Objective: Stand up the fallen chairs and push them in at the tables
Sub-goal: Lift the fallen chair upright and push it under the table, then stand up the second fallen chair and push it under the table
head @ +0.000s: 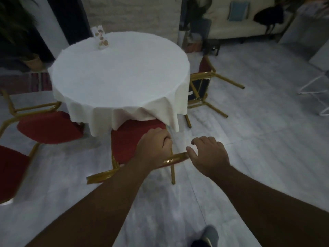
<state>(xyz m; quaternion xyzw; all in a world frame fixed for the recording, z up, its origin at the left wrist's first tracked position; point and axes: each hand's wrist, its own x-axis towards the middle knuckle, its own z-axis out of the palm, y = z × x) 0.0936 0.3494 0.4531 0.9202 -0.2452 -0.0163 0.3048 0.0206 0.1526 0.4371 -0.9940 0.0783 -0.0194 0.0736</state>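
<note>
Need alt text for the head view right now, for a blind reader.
Both hands, left hand and right hand, rest on the gold back rail of a red chair at a round white-clothed table. Another chair lies fallen at its right.

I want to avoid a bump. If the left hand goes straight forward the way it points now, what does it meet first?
Probably the hanging edge of the white tablecloth, just beyond the left hand on the chair back. Depth is unclear, so the gap cannot be judged.

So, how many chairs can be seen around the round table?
3, perhaps 4: one chair at the near side under both hands, one fallen chair at the right, one chair at the left. A red seat at the far left may be another.
</note>
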